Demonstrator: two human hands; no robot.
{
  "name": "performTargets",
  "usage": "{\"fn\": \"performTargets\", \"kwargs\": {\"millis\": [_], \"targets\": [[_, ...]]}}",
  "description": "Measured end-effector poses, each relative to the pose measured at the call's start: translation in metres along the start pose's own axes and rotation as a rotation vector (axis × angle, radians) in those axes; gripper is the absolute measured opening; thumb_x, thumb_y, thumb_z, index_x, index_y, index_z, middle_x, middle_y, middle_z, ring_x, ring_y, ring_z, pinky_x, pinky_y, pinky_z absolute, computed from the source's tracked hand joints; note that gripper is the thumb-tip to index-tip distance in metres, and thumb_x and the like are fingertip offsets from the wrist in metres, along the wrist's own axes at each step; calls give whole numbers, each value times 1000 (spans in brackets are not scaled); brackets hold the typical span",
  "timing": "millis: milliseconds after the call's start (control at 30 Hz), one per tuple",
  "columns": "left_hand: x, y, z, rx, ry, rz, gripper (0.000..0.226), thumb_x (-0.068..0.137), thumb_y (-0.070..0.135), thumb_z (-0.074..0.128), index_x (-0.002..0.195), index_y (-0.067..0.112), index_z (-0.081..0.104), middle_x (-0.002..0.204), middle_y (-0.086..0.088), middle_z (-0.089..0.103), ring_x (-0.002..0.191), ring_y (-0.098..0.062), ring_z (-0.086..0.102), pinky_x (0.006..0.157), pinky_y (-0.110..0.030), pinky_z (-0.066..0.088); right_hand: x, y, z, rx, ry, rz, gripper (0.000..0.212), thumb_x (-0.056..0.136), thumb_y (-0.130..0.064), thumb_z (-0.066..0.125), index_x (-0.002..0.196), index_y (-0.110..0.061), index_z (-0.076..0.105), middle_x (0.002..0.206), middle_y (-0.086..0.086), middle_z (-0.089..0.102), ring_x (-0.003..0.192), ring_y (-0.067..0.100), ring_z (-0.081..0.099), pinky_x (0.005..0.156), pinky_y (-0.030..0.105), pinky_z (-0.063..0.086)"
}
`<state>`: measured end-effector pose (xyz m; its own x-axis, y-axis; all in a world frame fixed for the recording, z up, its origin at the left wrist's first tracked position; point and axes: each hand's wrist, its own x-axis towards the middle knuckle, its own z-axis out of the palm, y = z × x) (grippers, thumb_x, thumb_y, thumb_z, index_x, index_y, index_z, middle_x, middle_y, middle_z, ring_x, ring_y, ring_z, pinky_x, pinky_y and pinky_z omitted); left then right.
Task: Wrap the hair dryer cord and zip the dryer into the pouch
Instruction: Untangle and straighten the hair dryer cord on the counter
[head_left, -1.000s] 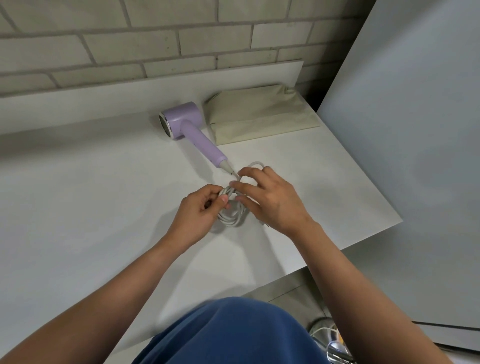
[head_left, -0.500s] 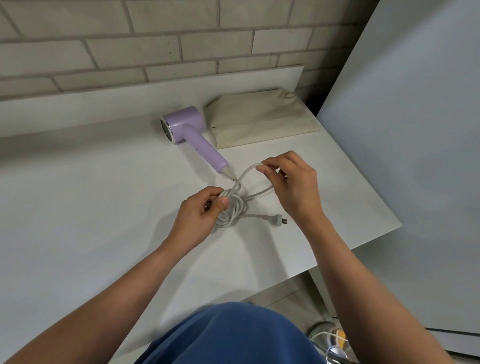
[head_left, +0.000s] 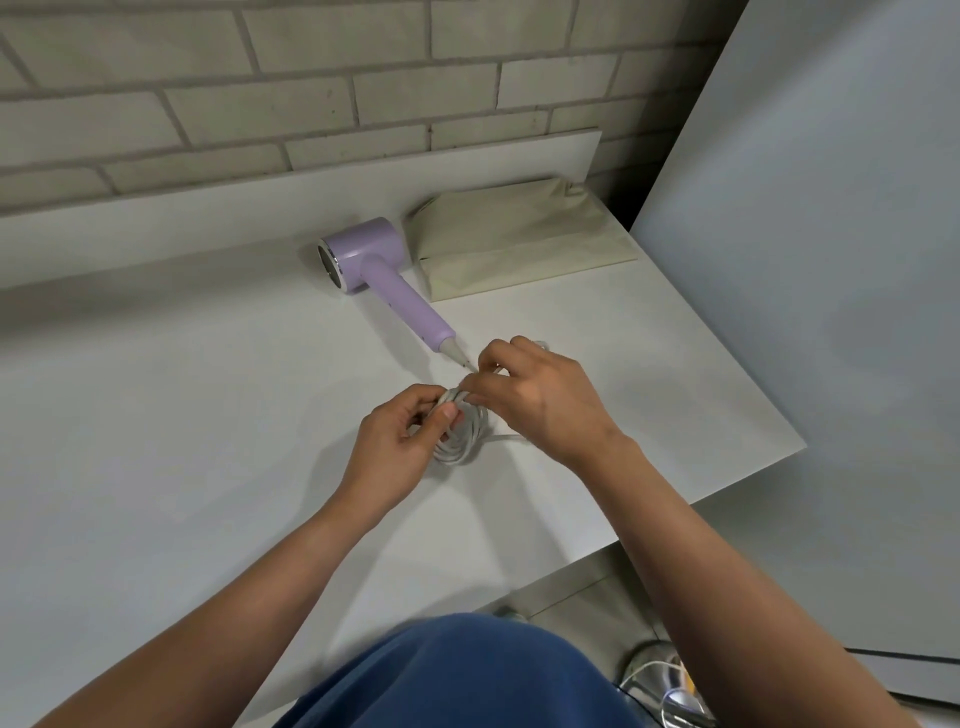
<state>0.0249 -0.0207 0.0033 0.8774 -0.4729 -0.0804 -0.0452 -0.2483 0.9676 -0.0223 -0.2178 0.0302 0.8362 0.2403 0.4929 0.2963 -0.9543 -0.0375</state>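
Note:
A lilac hair dryer (head_left: 374, 265) lies on the white table (head_left: 182, 389), its handle pointing toward me. Its white cord (head_left: 462, 436) is gathered into a small coil just below the handle's end. My left hand (head_left: 400, 441) pinches the coil at its top between thumb and fingers. My right hand (head_left: 540, 400) is against the coil's upper right, its fingers curled round a strand of the cord. The plug is hidden under my right hand. A beige fabric pouch (head_left: 519, 239) lies flat behind the dryer, against the back panel.
A brick wall (head_left: 311, 78) rises behind the table. A large grey panel (head_left: 831, 260) stands to the right of the table's edge. On the floor at the lower right lies something with wires (head_left: 660, 686).
My right hand had pulled a loop of cord up and to the right; it has come back down to the coil. The plug, visible half a second ago, is now covered. The left hand stayed.

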Motion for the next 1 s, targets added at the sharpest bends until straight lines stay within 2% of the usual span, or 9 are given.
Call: {"fn": "performTargets", "kwargs": {"millis": [67, 133, 300, 500, 567, 667, 767, 867, 1000], "targets": [[0, 1, -2, -24, -10, -8, 11, 100, 29, 64, 108, 28, 72, 99, 6, 77, 96, -13, 72, 93, -38, 56, 1, -1, -3, 20, 30, 41, 8, 92, -27, 72, 97, -24, 77, 92, -1, 63, 72, 22, 57, 45, 34, 48], [2, 3, -4, -49, -25, 2, 13, 99, 30, 65, 110, 27, 71, 104, 7, 77, 101, -13, 71, 95, -37, 55, 3, -1, -8, 90, 109, 191, 9, 93, -29, 75, 101, -27, 77, 92, -3, 62, 71, 21, 60, 47, 36, 51], [5, 4, -4, 26, -26, 44, 15, 101, 26, 63, 115, 26, 67, 107, 14, 75, 103, -7, 70, 92, -28, 54, 9, -2, -9, 177, 264, 514, 19, 98, -37, 68, 103, -24, 79, 87, -3, 61, 60, 18, 57, 50, 38, 52], [6, 4, 2, -6, -15, 48, 14, 101, 28, 63, 114, 27, 66, 105, 14, 75, 99, -8, 70, 89, -26, 53, 2, -6, -8, 320, 259, 608, 22, 97, -40, 66, 103, -23, 78, 88, -4, 65, 73, 16, 67, 62, 43, 56], [6, 6, 5, -29, 8, 42, 12, 100, 29, 64, 112, 27, 66, 103, 16, 74, 94, -8, 70, 83, -23, 53, 0, -3, -9, 302, 246, 622, 20, 97, -39, 68, 104, -23, 78, 91, -4, 66, 71, 15, 65, 61, 43, 57], [5, 5, 8, -28, 21, 45, 10, 100, 28, 63, 109, 31, 65, 103, 17, 74, 92, -10, 71, 82, -26, 53, -2, 0, -17, 103, 180, 554, 23, 96, -28, 71, 119, -25, 73, 115, -3, 63, 67, 21, 64, 54, 41, 57], [5, 5, 10, -45, 34, 37, 10, 101, 27, 62, 107, 34, 65, 103, 15, 75, 95, -13, 73, 90, -38, 57, 0, -9, -22, 7, 38, 302, 52, 90, -13, 72, 137, -31, 60, 140, -4, 54, 94, 24, 69, 50, 35, 55], [6, 4, 10, -50, 40, 27, 12, 101, 25, 61, 109, 33, 66, 103, 12, 76, 97, -14, 73, 94, -44, 57, -1, -13, -14, -37, -65, 88, 47, 84, -8, 79, 127, -25, 69, 137, 2, 62, 98, 27, 67, 46, 32, 48], [1, 2, 7, -42, 39, 38, 12, 100, 26, 63, 110, 32, 68, 102, 14, 76, 97, -10, 72, 93, -38, 56, -1, -7, -5, -39, -7, 54, 12, 90, -26, 76, 103, -25, 77, 109, -1, 69, 78, 24, 62, 41, 32, 47]]}}
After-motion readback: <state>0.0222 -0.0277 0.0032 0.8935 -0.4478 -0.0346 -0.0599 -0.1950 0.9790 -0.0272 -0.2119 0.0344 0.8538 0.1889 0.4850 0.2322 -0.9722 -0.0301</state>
